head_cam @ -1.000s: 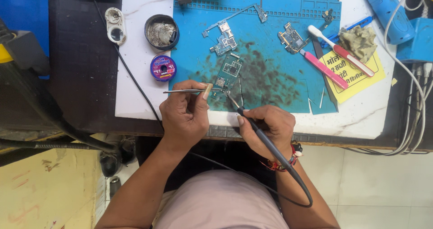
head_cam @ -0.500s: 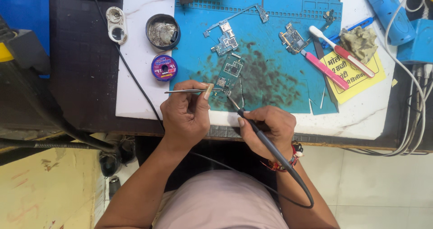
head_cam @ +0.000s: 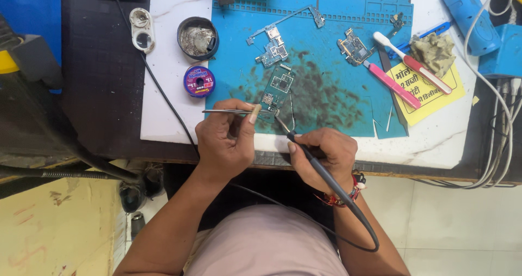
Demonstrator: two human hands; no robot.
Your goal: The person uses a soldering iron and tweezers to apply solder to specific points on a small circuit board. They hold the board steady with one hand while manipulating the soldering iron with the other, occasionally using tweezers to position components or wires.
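Note:
My left hand (head_cam: 225,140) pinches thin metal tweezers (head_cam: 225,111) that lie level, their tips at the lower end of a small green circuit board (head_cam: 277,88) on the blue work mat (head_cam: 331,96). My right hand (head_cam: 321,156) grips a black soldering iron (head_cam: 318,164). Its tip meets the board's lower edge beside the tweezers. The iron's black cable loops down past my right wrist.
Other circuit boards (head_cam: 272,50) (head_cam: 353,45) lie farther back on the mat. A round tin of flux (head_cam: 197,37) and a purple solder spool (head_cam: 199,81) stand left of the mat. A pink tool (head_cam: 391,84), a toothbrush (head_cam: 410,61), yellow paper (head_cam: 432,94) and blue equipment (head_cam: 473,18) sit at right.
Both hands hold nearly the same pose. The view has shifted very slightly; tweezers and iron tip stay at the board.

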